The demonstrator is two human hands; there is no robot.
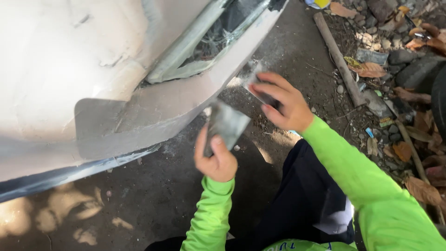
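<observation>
Grey filler covers a patch of the pale car panel point(107, 121); the coat around the broken lamp point(209, 42) looks spread but rough, so by this judgement smoothing is left. Left hand point(216, 160) has its grip clamped on a metal spreader point(227, 123), held just off the panel edge. Right hand point(281, 104) has its grip closed on a dark scraper point(265, 97), near the spreader. Right of the stick point(339, 60), among dry leaves point(418, 186), lie flattened wrappers point(371, 56), grey and blue-green; a yellow-and-white scrap point(318, 3) sits at top.
</observation>
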